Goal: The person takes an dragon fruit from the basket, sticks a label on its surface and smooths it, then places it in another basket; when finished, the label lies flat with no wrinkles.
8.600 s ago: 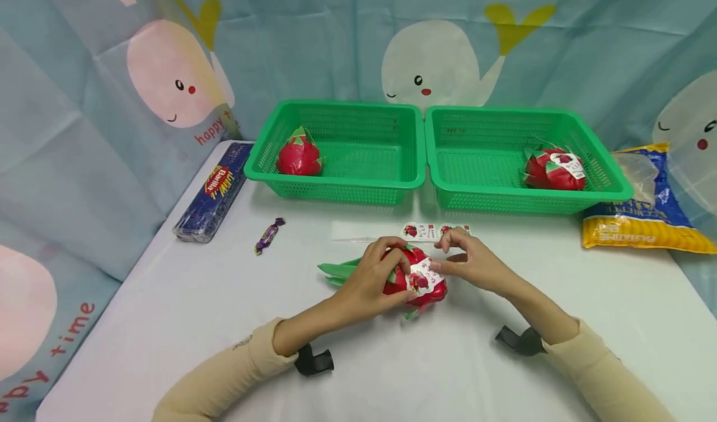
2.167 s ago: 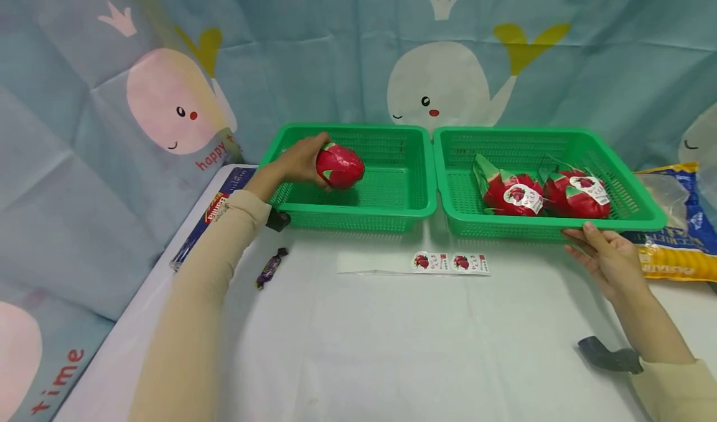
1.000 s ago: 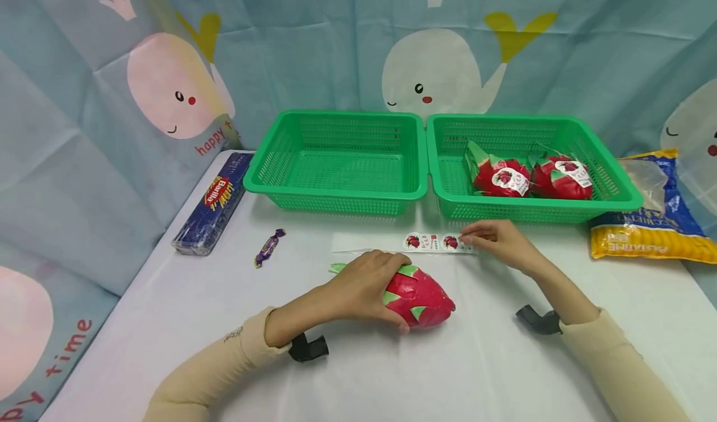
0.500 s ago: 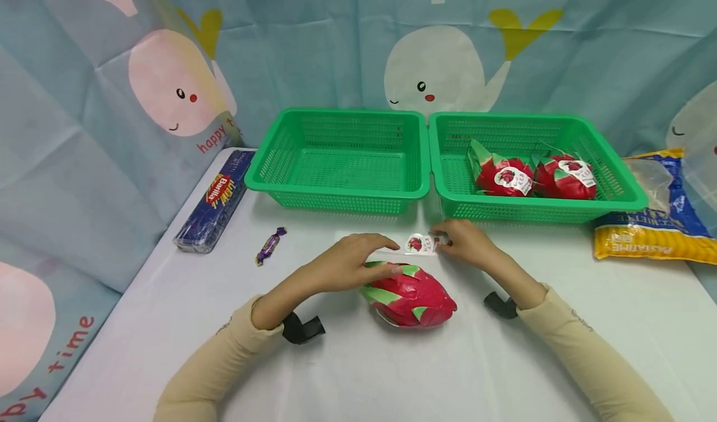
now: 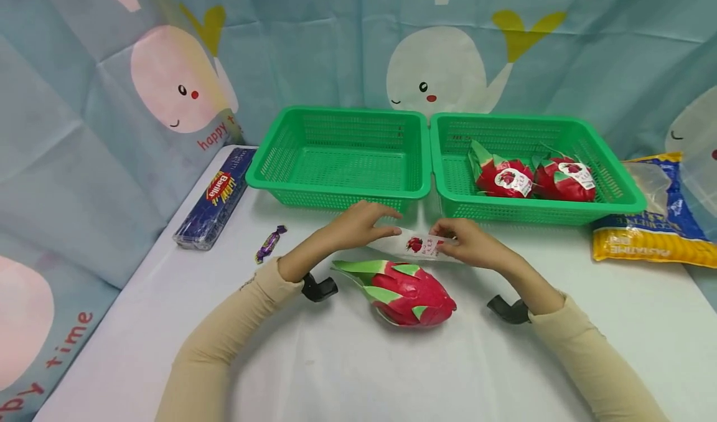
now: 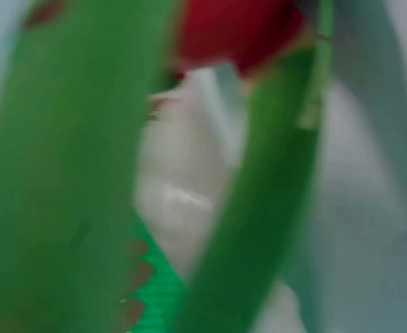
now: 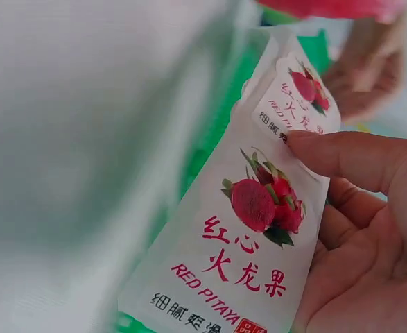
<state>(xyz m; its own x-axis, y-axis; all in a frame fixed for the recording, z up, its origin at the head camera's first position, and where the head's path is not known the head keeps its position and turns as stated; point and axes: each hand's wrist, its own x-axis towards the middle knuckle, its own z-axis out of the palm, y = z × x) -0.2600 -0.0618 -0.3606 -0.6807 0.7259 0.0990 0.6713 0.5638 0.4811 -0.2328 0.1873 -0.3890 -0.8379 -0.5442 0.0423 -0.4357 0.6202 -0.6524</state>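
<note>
In the head view my right hand (image 5: 473,243) pinches a strip of white stickers (image 5: 414,244) printed with red pitaya. The right wrist view shows my thumb on the front of the sticker strip (image 7: 248,229), fingers behind it. My left hand (image 5: 358,226) hovers at the strip's left part, thumb and forefinger apart. Just in front of both hands a dragon fruit (image 5: 414,294) lies on its side, green leaves pointing left; no sticker shows on its visible side. Its blurred leaves (image 6: 71,173) fill much of the left wrist view.
Two green baskets stand behind: the left basket (image 5: 338,193) and the right basket (image 5: 538,209), which holds two stickered dragon fruits (image 5: 506,179). A Barilla spaghetti pack (image 5: 215,198) and a purple wrapped candy (image 5: 271,243) lie left. A pasta bag (image 5: 652,241) lies right.
One stickered dragon fruit has gone into the right basket. The left basket's fruit now lies on the table, released by my left hand. My right hand has picked up the sticker strip.
</note>
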